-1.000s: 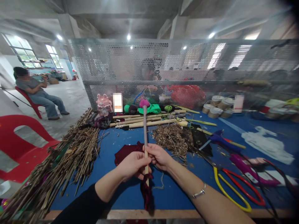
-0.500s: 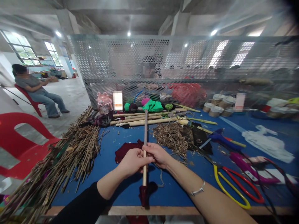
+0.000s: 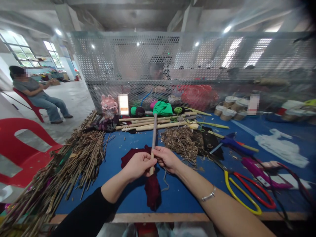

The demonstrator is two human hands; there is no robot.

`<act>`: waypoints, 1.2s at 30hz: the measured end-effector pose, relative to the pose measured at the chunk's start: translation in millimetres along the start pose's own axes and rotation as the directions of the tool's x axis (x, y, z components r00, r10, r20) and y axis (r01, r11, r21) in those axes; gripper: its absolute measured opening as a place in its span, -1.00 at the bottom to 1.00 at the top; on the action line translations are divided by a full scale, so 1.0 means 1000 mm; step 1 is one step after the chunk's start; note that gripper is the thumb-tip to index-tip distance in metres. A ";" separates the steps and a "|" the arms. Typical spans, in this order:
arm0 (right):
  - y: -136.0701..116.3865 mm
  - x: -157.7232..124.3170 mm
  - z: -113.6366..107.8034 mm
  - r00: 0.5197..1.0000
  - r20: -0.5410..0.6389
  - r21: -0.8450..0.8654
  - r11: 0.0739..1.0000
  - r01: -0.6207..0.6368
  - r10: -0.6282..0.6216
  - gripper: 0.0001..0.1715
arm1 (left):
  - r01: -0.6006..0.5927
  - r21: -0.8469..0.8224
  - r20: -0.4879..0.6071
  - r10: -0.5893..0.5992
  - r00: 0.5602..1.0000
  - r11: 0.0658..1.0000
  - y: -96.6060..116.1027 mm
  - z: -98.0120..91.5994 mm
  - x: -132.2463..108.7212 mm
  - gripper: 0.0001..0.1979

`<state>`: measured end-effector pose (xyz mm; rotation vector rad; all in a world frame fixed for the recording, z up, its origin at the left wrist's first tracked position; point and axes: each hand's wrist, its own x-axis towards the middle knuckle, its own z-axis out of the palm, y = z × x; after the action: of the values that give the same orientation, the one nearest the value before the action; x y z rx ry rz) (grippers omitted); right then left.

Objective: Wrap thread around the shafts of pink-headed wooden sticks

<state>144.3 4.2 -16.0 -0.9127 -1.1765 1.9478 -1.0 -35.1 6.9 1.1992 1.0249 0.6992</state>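
My left hand (image 3: pixel 138 166) is closed around the pale near end of a wooden stick (image 3: pixel 154 131), its thumb lying across it. My right hand (image 3: pixel 166 159) pinches the same stick just beyond, with its fingers curled against the side. Past my hands the stick looks greyish and runs away from me to a bundle of bright green cloth (image 3: pixel 164 109). Dark maroon cloth (image 3: pixel 152 192) hangs below the stick's near end, over the blue tabletop. More maroon cloth (image 3: pixel 128 157) lies behind my left hand; whether both are one piece I cannot tell.
Thin dry twigs (image 3: pixel 84 158) pile up on the left. A heap of brown shreds (image 3: pixel 179 141) lies right of the stick. Yellow-and-red-handled shears (image 3: pixel 230 174) and a magenta tool (image 3: pixel 261 172) lie further right. A perforated metal screen (image 3: pixel 108 59) stands behind the table.
Less pale stick shows below my hands, and its near end now sits close under my left fingers. The maroon cloth there looks longer and looser. My left hand has shifted slightly left.
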 end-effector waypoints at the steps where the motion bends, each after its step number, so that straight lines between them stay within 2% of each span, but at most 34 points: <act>1: 0.000 0.000 -0.001 1.000 0.003 -0.016 1.000 -0.016 0.016 -0.62 | 0.021 -0.016 0.023 -0.020 1.000 1.000 0.000 0.000 0.001 -0.66; 4: -0.002 0.000 -0.003 0.997 0.050 -0.052 0.997 -0.056 0.058 -0.63 | 0.083 -0.054 0.093 -0.078 0.993 0.995 -0.001 -0.002 0.002 -0.67; 7: -0.003 -0.001 -0.005 0.994 0.081 -0.085 0.994 -0.072 0.079 -0.64 | 0.090 -0.038 0.095 -0.086 0.992 0.995 -0.002 -0.001 0.002 -0.70; 14: -0.005 -0.006 -0.006 0.999 0.028 -0.133 0.990 -0.041 0.045 -0.65 | 0.059 -0.054 -0.055 -0.062 0.997 0.997 -0.001 0.006 -0.002 -0.82; 18: -0.011 -0.017 -0.012 0.999 -0.026 -0.362 0.932 0.020 -0.031 -0.73 | 0.053 -0.157 -0.141 -0.075 0.987 0.986 0.003 0.000 -0.003 -0.86; 21: -0.014 -0.038 -0.010 0.991 -0.036 -0.629 0.773 0.079 -0.131 -0.77 | 0.002 -0.221 -0.179 -0.043 0.983 0.975 0.003 -0.006 -0.001 -0.90; 23: -0.014 -0.059 -0.007 0.972 -0.030 -0.812 0.573 0.111 -0.231 -0.78 | -0.017 -0.214 -0.199 -0.027 0.980 0.977 -0.001 -0.008 0.003 -0.86; 25: -0.011 -0.084 -0.010 0.932 -0.007 -0.933 0.338 0.125 -0.363 -0.77 | -0.001 -0.124 -0.232 -0.028 0.972 0.992 -0.007 -0.009 0.006 -0.81; 27: -0.007 -0.111 -0.024 0.871 0.003 -0.984 0.151 0.089 -0.492 -0.60 | 0.030 0.043 -0.300 -0.016 0.954 0.999 -0.011 -0.012 0.008 -0.80; 29: -0.003 -0.136 -0.053 0.810 -0.084 -0.996 0.067 -0.055 -0.580 -0.59 | 0.020 0.271 -0.335 0.075 0.939 0.962 -0.013 -0.015 0.009 -0.81; 32: 0.004 -0.167 -0.110 0.676 -0.261 -0.915 -0.045 -0.400 -0.689 -0.62 | -0.025 0.570 -0.264 0.212 0.941 0.821 -0.008 -0.021 0.007 -0.81; 34: 0.006 -0.182 -0.140 0.666 -0.338 -0.839 -0.107 -0.533 -0.665 -0.61 | -0.031 0.655 -0.207 0.219 0.953 0.755 -0.004 -0.024 0.007 -0.80; 36: 0.005 -0.192 -0.156 0.703 -0.377 -0.825 -0.126 -0.551 -0.603 -0.59 | -0.053 0.673 -0.174 0.227 0.958 0.738 -0.002 -0.025 0.007 -0.80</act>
<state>373.5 -87.1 -33.0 -2.1107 -2.0028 -0.2344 -21.3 -18.9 2.3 1.8640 1.4771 0.6234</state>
